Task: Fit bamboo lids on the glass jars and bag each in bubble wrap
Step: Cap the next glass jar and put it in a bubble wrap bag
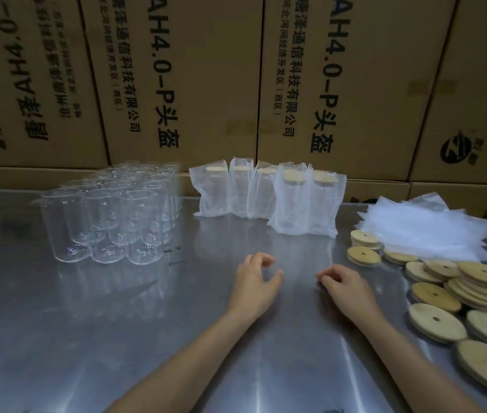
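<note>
Both hands are resting on the shiny grey metal surface (117,338) near its middle, neither one holding anything. The left hand (255,278) is lying with its fingers loosely curled and the thumb apart from them. The right hand (345,283) is lying palm down with its fingers loosely bent, their tips touching the surface. The clear, lidless glass jars (111,216) are standing upright in a tight block at the left. Five jars with bamboo lids, already bagged in white bubble wrap (269,195), are standing at the back centre, against the brown cardboard boxes (206,70) with black print. The round bamboo lids with centre holes (462,296) are lying scattered and stacked at the right, just in front of a pile of flat bubble-wrap bags (426,231).
</note>
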`<act>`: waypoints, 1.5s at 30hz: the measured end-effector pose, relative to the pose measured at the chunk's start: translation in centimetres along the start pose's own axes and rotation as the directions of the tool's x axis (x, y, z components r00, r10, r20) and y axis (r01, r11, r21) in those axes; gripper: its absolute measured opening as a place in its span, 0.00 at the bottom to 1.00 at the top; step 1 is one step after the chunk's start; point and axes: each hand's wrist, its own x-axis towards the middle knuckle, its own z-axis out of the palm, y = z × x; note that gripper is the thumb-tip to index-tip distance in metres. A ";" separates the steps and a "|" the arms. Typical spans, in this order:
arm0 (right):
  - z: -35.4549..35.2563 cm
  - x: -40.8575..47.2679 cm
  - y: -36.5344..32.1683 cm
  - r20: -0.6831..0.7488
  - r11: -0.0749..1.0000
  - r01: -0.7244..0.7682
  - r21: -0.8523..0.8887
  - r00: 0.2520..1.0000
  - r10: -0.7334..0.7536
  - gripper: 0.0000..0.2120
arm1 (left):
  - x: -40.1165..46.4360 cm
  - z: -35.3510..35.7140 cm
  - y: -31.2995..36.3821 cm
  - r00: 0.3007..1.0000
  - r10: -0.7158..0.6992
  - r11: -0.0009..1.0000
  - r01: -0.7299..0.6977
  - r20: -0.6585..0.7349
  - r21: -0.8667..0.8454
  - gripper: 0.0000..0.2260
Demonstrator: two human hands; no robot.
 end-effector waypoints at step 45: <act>1.2 -3.1 -3.3 -0.038 0.833 0.380 0.402 0.916 -0.399 0.41 | -1.9 -3.0 8.6 0.808 0.579 0.815 -0.569 -0.110 0.114 0.23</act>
